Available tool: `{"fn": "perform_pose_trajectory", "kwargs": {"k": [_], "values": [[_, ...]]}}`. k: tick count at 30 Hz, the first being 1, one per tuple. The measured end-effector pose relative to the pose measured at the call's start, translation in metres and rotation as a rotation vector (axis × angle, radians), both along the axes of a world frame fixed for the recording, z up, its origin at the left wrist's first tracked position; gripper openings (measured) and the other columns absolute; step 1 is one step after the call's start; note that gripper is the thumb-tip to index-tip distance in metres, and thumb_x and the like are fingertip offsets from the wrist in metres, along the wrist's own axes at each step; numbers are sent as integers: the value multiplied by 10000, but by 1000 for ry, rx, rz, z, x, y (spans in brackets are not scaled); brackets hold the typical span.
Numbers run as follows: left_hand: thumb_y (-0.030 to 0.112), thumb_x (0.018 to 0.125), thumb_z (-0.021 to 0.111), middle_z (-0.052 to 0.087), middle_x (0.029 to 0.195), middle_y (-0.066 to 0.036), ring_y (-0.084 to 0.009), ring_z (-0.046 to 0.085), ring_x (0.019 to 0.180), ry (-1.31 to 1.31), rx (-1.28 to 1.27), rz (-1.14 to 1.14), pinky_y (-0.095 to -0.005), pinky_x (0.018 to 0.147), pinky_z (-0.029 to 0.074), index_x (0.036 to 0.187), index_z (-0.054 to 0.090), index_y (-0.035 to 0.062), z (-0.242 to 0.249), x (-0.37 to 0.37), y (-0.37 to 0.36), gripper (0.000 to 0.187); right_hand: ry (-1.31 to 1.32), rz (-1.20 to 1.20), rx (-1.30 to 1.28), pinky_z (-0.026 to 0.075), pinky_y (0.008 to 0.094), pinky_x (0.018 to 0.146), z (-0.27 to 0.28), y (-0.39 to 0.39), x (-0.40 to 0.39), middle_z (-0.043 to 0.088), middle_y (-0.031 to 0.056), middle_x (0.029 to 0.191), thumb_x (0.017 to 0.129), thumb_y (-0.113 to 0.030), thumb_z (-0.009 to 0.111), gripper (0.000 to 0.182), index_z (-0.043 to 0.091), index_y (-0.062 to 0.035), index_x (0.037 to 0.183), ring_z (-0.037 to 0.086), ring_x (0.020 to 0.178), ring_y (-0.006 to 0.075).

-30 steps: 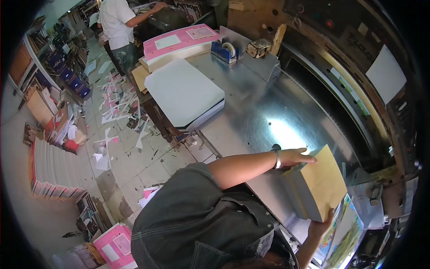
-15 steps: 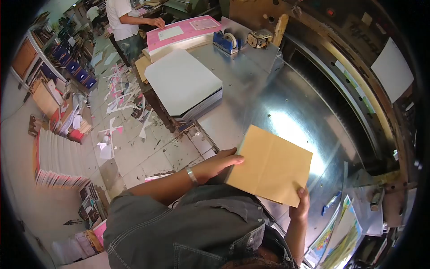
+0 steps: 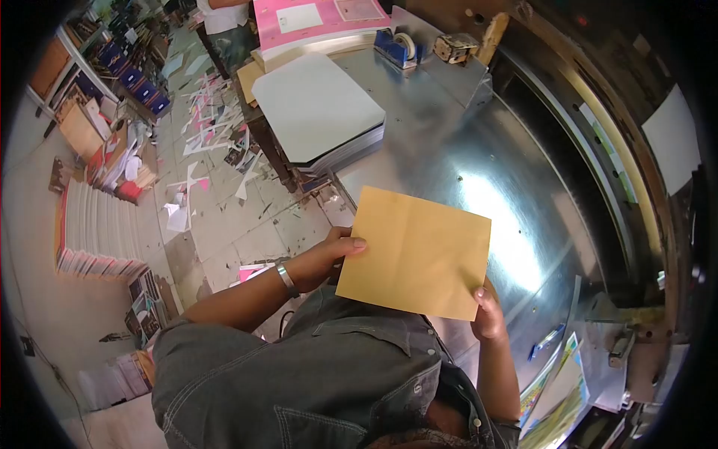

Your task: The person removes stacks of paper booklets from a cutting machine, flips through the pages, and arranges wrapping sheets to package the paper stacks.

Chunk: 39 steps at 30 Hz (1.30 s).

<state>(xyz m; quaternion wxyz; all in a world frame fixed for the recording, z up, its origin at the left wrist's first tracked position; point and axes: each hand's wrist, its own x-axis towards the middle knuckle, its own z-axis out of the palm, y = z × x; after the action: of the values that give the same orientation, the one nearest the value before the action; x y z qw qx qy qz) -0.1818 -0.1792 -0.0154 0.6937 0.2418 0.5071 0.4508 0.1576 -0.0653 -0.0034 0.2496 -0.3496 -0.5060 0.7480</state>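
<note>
I hold a stack topped with yellow-brown paper point(image 3: 415, 253) flat in front of my chest, over the near edge of the shiny metal machine table point(image 3: 479, 150). My left hand point(image 3: 327, 254) grips the stack's left edge, thumb on top, a metal bracelet on the wrist. The stack's lower right corner rests in my right hand point(image 3: 486, 313), which grips it from beneath.
A thick white paper stack point(image 3: 318, 112) lies on the table's left side, a pink-covered stack point(image 3: 314, 19) behind it, a blue tape dispenser point(image 3: 396, 45) nearby. Printed colour sheets point(image 3: 561, 389) lie at lower right. Paper scraps litter the floor point(image 3: 209, 150); another person stands at the top.
The stack has come off the table's right side and swung left toward my body, turning flat; both hands moved with it and my view has tilted down.
</note>
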Motion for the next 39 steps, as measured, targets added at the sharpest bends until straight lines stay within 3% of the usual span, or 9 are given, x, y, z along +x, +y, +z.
{"fn": "perform_pose_trajectory", "kwargs": {"k": [2, 6, 9, 13, 22, 28, 31, 34, 39], "values": [[595, 830, 756, 505, 1429, -193, -300, 485, 1382, -29, 0, 30, -432, 1174, 372, 1515, 232, -18, 11, 6, -1, 1059, -50, 63, -9, 360, 429, 1170, -1, 6, 11, 499, 175, 1534, 848, -563, 705, 1010, 347, 42, 1572, 488, 1408, 298], [588, 734, 841, 485, 1469, -165, -264, 540, 1316, -106, 151, 96, -421, 1085, 474, 1544, 303, 4, -45, 5, -8, 1135, -21, 108, 48, 332, 432, 1185, 16, 11, 1, 469, 156, 1559, 839, -618, 720, 1051, 345, 43, 1564, 447, 1440, 291], [536, 796, 794, 457, 1469, -181, -270, 460, 1398, -139, 252, 148, -419, 1159, 395, 1488, 289, -7, -58, 6, -22, 1014, -6, 48, 83, 338, 451, 1162, 13, 8, -6, 479, 159, 1514, 796, -721, 702, 1117, 353, 22, 1554, 480, 1389, 303], [542, 771, 807, 428, 1513, -136, -262, 426, 1426, -205, 293, 115, -427, 1177, 370, 1563, 251, 71, -82, 3, -38, 1077, -26, 14, -3, 356, 468, 1133, 18, 6, -14, 473, 146, 1471, 766, -815, 676, 1184, 303, -30, 1570, 479, 1367, 304], [497, 795, 826, 425, 1513, -174, -280, 446, 1418, -231, 325, 214, -435, 1169, 381, 1553, 238, -3, -68, 12, -37, 1082, 117, 121, 3, 358, 479, 1190, 6, 6, -12, 373, 124, 1626, 860, -739, 678, 1158, 178, -60, 1652, 385, 1484, 313], [493, 827, 796, 488, 1463, -230, -294, 517, 1357, -90, 107, 163, -428, 1150, 403, 1521, 274, -25, -20, 11, -26, 1011, -1, 112, -74, 464, 474, 1105, 12, 8, -5, 542, 160, 1476, 827, -441, 807, 957, 371, 8, 1550, 550, 1339, 321], [447, 845, 811, 512, 1445, -231, -301, 519, 1355, -56, 105, 118, -428, 1160, 389, 1506, 290, -15, -18, 12, -9, 961, 19, -3, -222, 483, 433, 1062, 16, 6, -2, 587, 161, 1373, 719, -296, 795, 926, 403, 16, 1497, 594, 1262, 323], [455, 787, 873, 503, 1443, -252, -326, 500, 1377, 12, 269, 29, -441, 1170, 380, 1514, 265, -44, -18, 16, 21, 1071, 52, -105, -52, 530, 430, 988, 28, -5, 10, 611, 161, 1314, 703, -298, 809, 914, 421, 33, 1461, 639, 1173, 318], [459, 652, 958, 439, 1480, -216, -323, 471, 1392, 85, 829, -171, -430, 1206, 341, 1501, 298, -26, 0, 30, 91, 1179, -25, -187, 431, 538, 469, 995, 35, -8, 59, 634, 186, 1300, 709, -369, 874, 965, 436, 47, 1461, 663, 1147, 353]]}}
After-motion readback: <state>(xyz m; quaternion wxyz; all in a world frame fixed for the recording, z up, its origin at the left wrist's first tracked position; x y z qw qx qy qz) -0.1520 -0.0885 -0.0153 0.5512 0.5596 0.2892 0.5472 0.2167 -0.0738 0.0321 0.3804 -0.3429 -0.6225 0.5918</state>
